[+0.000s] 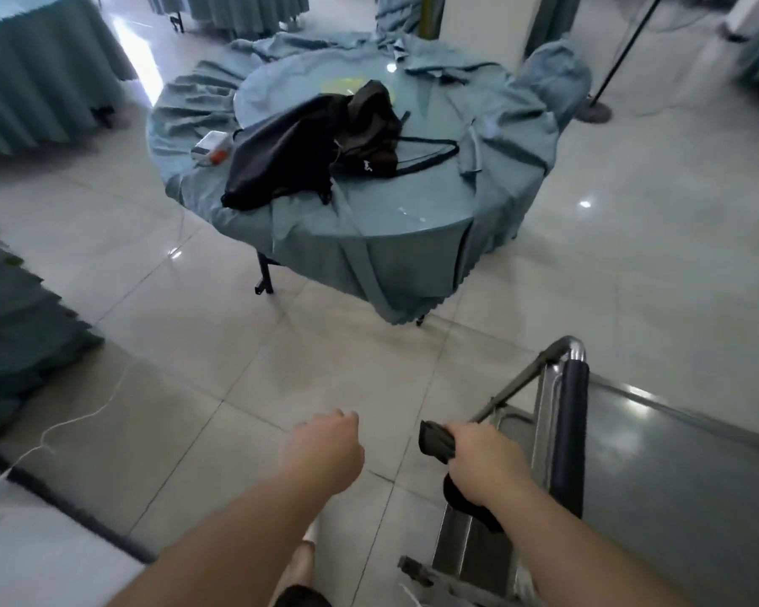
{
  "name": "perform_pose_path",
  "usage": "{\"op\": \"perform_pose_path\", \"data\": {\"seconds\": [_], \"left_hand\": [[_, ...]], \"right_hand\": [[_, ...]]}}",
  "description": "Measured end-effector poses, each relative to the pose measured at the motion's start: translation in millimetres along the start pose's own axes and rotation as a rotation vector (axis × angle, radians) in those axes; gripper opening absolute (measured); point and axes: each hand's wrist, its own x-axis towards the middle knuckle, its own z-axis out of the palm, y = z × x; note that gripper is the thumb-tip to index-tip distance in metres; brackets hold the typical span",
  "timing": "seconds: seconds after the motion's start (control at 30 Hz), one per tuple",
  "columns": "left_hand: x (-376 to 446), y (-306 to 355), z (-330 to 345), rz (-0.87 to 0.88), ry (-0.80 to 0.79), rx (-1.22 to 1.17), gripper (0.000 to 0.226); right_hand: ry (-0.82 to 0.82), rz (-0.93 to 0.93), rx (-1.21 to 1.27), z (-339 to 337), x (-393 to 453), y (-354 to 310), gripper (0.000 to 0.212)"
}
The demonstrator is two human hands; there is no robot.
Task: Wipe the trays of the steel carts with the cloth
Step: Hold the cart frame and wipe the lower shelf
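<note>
A steel cart (548, 414) stands at the lower right, with a dark padded handle bar (569, 435) and a shiny top tray (675, 484). My right hand (483, 457) is closed around a dark cloth (434, 440), held just left of the cart's handle, above a lower steel shelf (461, 545). My left hand (325, 444) hovers over the tiled floor to the left of the cart, fingers curled into a loose fist with nothing in it.
A round table (413, 238) draped in a teal cloth stands ahead, with a black bag (307, 155) and a small white box (211, 148) on it. More draped tables sit at the left and back. A white cable (80, 418) trails on the floor.
</note>
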Motion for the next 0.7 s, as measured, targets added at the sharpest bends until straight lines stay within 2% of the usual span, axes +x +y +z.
{"op": "perform_pose_path", "data": {"seconds": [0.17, 0.33, 0.57, 0.7], "left_hand": [[88, -28, -76, 0.175, 0.036, 0.09, 0.041], [148, -25, -135, 0.289, 0.112, 0.084, 0.036], [224, 31, -188, 0.455, 0.118, 0.118, 0.04], [280, 81, -226, 0.534, 0.155, 0.211, 0.029]], "right_hand": [[0.115, 0.284, 0.057, -27, 48, -28, 0.035], [0.125, 0.41, 0.128, -54, 82, -42, 0.036], [0.225, 0.543, 0.266, -104, 145, -6, 0.03], [0.271, 0.583, 0.398, -135, 200, 35, 0.022]]}}
